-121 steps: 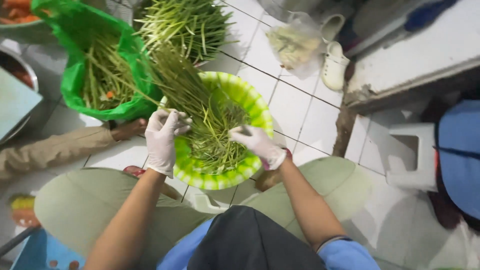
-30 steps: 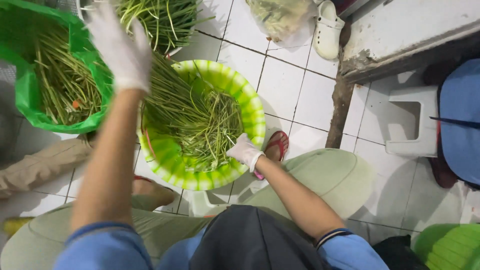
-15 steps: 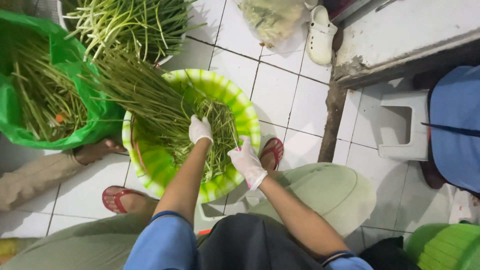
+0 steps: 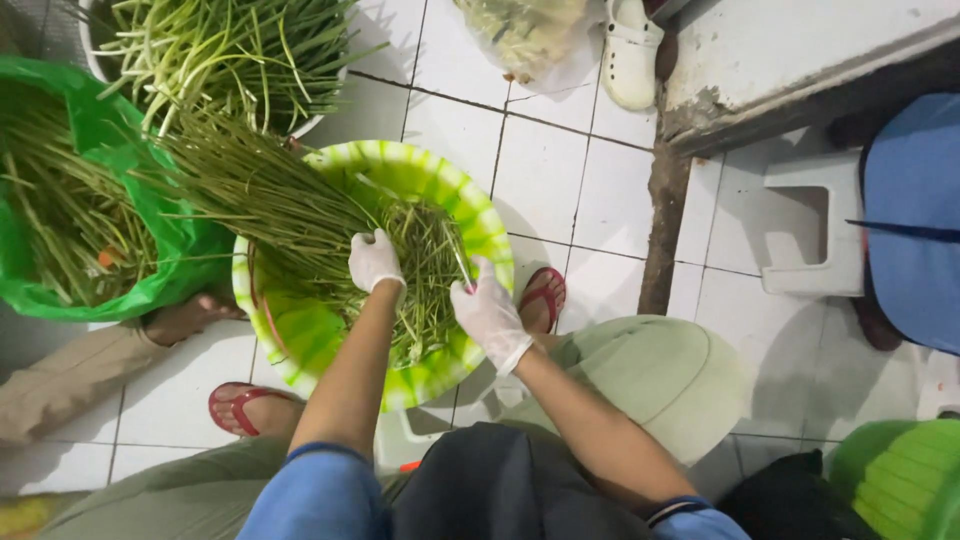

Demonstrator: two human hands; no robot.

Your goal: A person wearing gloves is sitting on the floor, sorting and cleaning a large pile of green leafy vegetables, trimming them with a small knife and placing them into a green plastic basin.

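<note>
Both hands wear white gloves. The left hand [image 4: 376,260] is curled down onto the long green stalks [image 4: 300,215] in the green striped basin [image 4: 480,215], fingers closed among them. The right hand [image 4: 488,312] pinches one thin stalk [image 4: 461,265] over the basin's right side. The basin sits on the white tiled floor [image 4: 570,190]. Left is a green plastic bag [image 4: 120,135] with more stalks, far right a white stool [image 4: 805,225]

Green bag: a glossy green plastic bag [image 4: 150,235] sits open at my far left, touching my striped basin, stuffed with long green stalks.
Clear bag: a crumpled see-through plastic bag [image 4: 525,35] lies on the tiles ahead, beside a white clog, holding pale greenish scraps.
Labels, signs, screens: I see none.
</note>
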